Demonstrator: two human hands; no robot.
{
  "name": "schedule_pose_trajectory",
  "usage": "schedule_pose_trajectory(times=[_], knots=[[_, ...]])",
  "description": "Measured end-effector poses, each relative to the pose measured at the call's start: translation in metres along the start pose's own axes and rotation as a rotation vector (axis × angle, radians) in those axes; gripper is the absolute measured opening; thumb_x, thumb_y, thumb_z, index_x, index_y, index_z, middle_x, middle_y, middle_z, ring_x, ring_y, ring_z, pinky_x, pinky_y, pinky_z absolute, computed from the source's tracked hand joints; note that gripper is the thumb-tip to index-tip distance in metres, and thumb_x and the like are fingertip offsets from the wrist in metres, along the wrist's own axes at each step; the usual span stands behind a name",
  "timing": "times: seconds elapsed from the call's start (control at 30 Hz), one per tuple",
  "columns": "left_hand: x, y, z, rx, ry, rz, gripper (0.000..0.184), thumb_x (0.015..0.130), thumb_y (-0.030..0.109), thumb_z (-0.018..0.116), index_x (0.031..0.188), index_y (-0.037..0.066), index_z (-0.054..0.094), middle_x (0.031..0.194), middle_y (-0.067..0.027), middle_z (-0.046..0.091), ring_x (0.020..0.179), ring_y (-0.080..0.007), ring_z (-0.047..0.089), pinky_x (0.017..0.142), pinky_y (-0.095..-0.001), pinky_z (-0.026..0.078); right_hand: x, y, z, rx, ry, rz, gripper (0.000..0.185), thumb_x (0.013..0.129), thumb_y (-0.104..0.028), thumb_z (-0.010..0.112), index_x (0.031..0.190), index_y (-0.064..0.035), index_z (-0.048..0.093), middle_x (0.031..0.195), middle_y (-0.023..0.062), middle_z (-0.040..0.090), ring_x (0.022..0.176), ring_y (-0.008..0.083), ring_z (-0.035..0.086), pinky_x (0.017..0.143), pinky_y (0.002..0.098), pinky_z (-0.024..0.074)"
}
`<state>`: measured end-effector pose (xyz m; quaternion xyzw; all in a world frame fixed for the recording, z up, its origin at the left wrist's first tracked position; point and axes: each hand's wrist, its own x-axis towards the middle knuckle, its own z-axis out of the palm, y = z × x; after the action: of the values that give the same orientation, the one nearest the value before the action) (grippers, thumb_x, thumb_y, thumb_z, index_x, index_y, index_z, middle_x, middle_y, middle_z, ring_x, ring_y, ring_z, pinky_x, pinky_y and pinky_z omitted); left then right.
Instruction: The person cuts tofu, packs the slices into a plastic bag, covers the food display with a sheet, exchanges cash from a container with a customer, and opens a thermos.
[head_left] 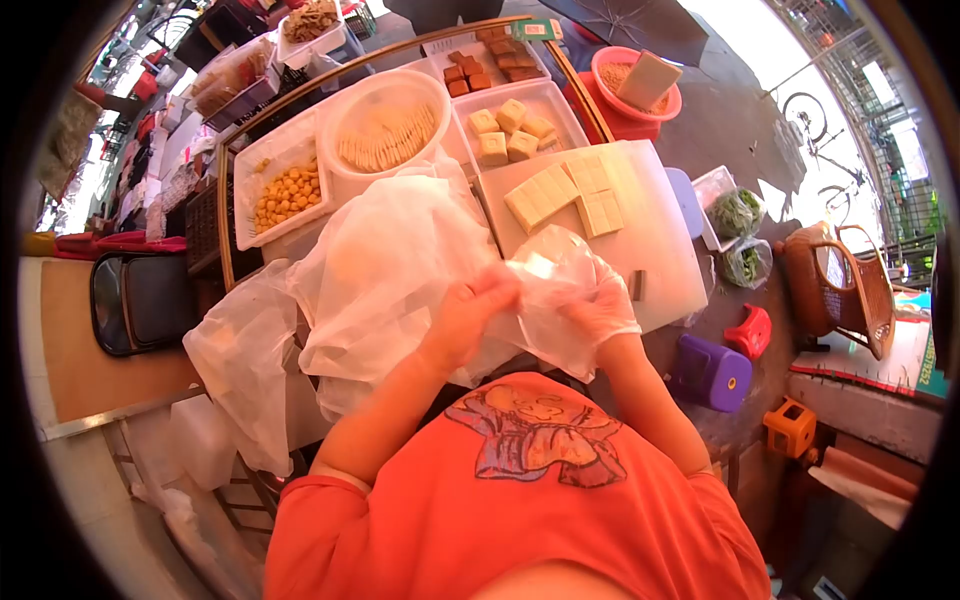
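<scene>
Basically, left hand pinches clear plastic bag, center frame; right hand at bag's right side, partly under plastic, can't tell grip; pale blocks just above.

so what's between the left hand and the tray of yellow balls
In the head view, a heap of translucent white plastic lies between the left hand and that tray.

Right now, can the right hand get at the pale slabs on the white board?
Likely yes: the right hand is close, on the near side of the pale slabs, whose tops look uncovered. Only the clear plastic around its fingers might hinder it.
</scene>
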<state>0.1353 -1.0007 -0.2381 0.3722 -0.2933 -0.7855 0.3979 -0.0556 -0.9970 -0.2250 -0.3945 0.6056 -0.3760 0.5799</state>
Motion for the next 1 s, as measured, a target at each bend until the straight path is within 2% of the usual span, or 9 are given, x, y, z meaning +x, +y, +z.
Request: schedule_pose_trajectory(times=[0.07,0.2,0.4,0.5,0.53,0.6,0.7,0.8,1.0], knots=[[0.012,-0.007,-0.013,-0.311,0.006,-0.026,0.025,0.089,0.021,0.048,0.097,0.001,0.059,0.09,-0.0103,0.062,0.088,-0.0204,0.059,0.089,-0.035,0.046,-0.011,-0.015,0.009,0.282,0.057,0.137,0.028,0.079,-0.007,0.067,0.105,-0.0039,0.058,0.091,0.0024,0.064,0.079,0.0116,0.059,0.066,0.0274,0.0506],[0.019,-0.01,-0.022,-0.868,-0.147,-0.154,0.043,0.091,0.035,0.04,0.108,0.0,0.057,0.101,-0.0133,0.061,0.094,-0.0294,0.058,0.09,-0.0489,0.044,-0.026,-0.015,0.008,0.467,0.213,0.129,0.028,0.08,-0.008,0.067,0.106,-0.0051,0.058,0.09,0.0021,0.063,0.077,0.0103,0.057,0.065,0.0261,0.0498],[0.009,-0.003,0.011,-0.61,-0.253,-0.393,0.046,0.092,0.04,0.05,0.114,0.0,0.057,0.101,-0.0119,0.063,0.094,-0.0229,0.06,0.088,-0.0402,0.047,-0.034,-0.017,0.0,0.285,0.274,0.235,0.029,0.081,-0.006,0.066,0.109,-0.0069,0.058,0.088,0.0,0.062,0.077,0.0106,0.057,0.067,0.0273,0.0502],[0.021,-0.015,0.001,0.028,-0.34,-0.481,0.035,0.089,0.022,0.059,0.117,0.0,0.056,0.102,-0.0095,0.064,0.093,-0.0208,0.061,0.086,-0.0394,0.048,-0.036,-0.007,-0.012,0.172,0.299,0.31,0.036,0.08,-0.006,0.067,0.113,-0.0037,0.054,0.089,0.0008,0.059,0.076,0.0115,0.056,0.07,0.0263,0.049],[0.021,-0.015,0.004,-0.029,-0.299,-0.517,0.027,0.085,0.009,0.062,0.111,-0.001,0.059,0.099,-0.0095,0.064,0.092,-0.019,0.062,0.083,-0.0387,0.05,-0.035,0.01,-0.019,0.12,0.393,0.155,0.038,0.078,-0.007,0.068,0.114,-0.0037,0.053,0.092,0.0024,0.058,0.08,0.0133,0.056,0.073,0.0275,0.0482],[0.015,-0.013,0.014,-0.156,-0.241,-0.466,0.025,0.087,0.01,0.061,0.109,-0.002,0.06,0.099,-0.0103,0.065,0.094,-0.019,0.062,0.085,-0.0366,0.05,-0.036,0.04,-0.024,0.018,0.568,-0.157,0.044,0.076,-0.009,0.071,0.115,-0.0036,0.052,0.098,0.0057,0.057,0.087,0.0169,0.055,0.08,0.0301,0.0465],[0.007,-0.02,0.02,-0.297,-0.235,-0.428,0.024,0.089,0.012,0.058,0.109,-0.002,0.06,0.101,-0.0115,0.065,0.096,-0.0201,0.062,0.087,-0.0368,0.049,-0.059,0.019,-0.021,-0.68,0.922,-0.842,0.047,0.074,-0.014,0.073,0.115,-0.0039,0.052,0.105,0.0099,0.053,0.103,0.0233,0.051,0.09,0.0353,0.0415],[-0.005,-0.021,0.033,-0.403,-0.249,-0.442,0.028,0.092,0.02,0.053,0.111,0.001,0.059,0.103,-0.0112,0.064,0.099,-0.0232,0.061,0.092,-0.0404,0.046,-0.063,0.007,-0.003,-0.795,0.623,-0.88,0.025,0.076,-0.018,0.071,0.093,-0.0021,0.06,0.117,0.012,0.052,0.109,0.0244,0.049,0.094,0.0354,0.0384],[0.006,-0.008,-0.025,-0.973,-0.405,-0.129,0.032,0.095,0.031,0.047,0.112,0.006,0.059,0.112,-0.0103,0.064,0.108,-0.0259,0.058,0.104,-0.0445,0.035,-0.049,0.05,-0.018,0.232,0.527,-0.41,0.012,0.087,-0.01,0.056,0.081,-0.0009,0.062,0.123,0.0121,0.051,0.096,0.0158,0.057,0.091,0.0314,0.0408]])
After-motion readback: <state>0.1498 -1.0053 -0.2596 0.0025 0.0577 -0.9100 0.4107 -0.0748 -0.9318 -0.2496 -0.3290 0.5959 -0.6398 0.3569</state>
